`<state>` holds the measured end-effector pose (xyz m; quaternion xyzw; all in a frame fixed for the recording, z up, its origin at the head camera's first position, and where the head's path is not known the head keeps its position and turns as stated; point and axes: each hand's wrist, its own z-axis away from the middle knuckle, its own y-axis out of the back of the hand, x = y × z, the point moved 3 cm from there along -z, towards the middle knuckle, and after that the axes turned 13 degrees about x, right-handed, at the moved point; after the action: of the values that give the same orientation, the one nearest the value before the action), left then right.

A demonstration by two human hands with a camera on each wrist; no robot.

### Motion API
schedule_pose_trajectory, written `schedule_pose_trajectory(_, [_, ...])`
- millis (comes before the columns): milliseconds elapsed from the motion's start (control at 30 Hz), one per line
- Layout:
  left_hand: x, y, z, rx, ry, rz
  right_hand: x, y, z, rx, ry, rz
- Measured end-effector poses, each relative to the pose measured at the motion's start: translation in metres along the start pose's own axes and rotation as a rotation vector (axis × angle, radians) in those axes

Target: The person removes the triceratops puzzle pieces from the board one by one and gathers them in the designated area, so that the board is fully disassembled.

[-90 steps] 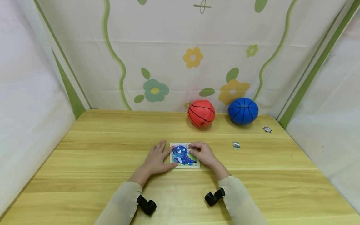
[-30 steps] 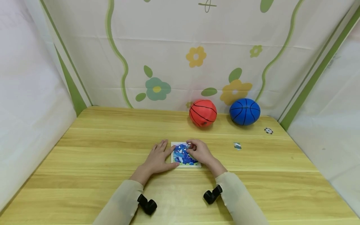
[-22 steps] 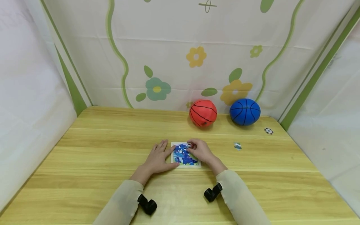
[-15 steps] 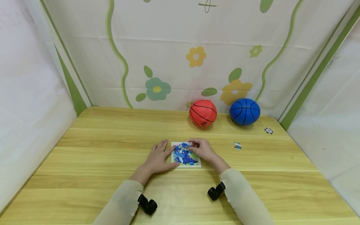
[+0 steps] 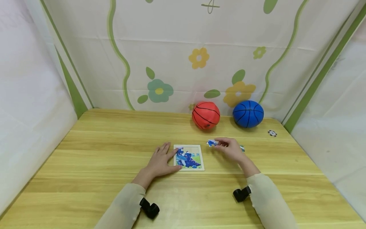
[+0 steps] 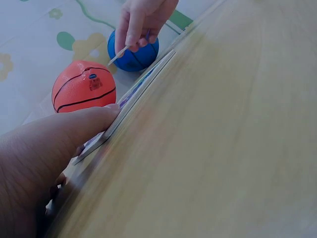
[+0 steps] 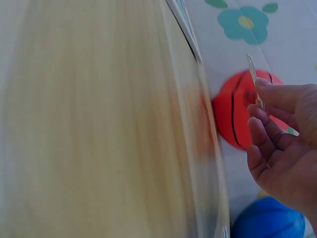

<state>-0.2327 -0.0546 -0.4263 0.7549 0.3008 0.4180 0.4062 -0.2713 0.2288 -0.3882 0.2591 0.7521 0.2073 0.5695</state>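
A square jigsaw puzzle board [image 5: 189,149] with a blue dinosaur picture lies mid-table in the head view. Its upper part shows bare backing. My left hand [image 5: 160,161] rests spread at its left side, thumb on the lower edge and a finger near the upper left corner. Right of the board, my right hand [image 5: 232,150] pinches a blue and white puzzle piece [image 5: 212,143] between thumb and finger, raised off the table. The right wrist view shows that piece [image 7: 253,74] edge-on. Another puzzle piece [image 5: 242,148], green and white, is partly hidden behind the right hand.
A red ball [image 5: 206,115] and a blue ball [image 5: 248,114] sit at the table's back edge, by the flowered cloth. A round black and white chip [image 5: 272,133] lies near the right back corner of the wooden table [image 5: 114,143].
My right hand has lifted the blue and white puzzle piece out of the board's upper part and moved right with it, baring the backing. The left hand stays in place.
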Motion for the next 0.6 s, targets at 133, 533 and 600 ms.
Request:
schedule_pose_trajectory(133, [-0.002, -0.002, 0.000, 0.002, -0.001, -0.010, 0.016, 0.022, -0.001, 0.020, -0.025, 0.010])
schedule_pose_trajectory(533, [-0.002, -0.002, 0.000, -0.003, 0.007, -0.009, 0.061, 0.048, -0.003, 0.042, -0.094, 0.066])
schedule_pose_trajectory(600, [-0.002, -0.002, 0.000, -0.004, 0.008, -0.009, 0.065, 0.047, -0.002, 0.042, -0.095, 0.066])
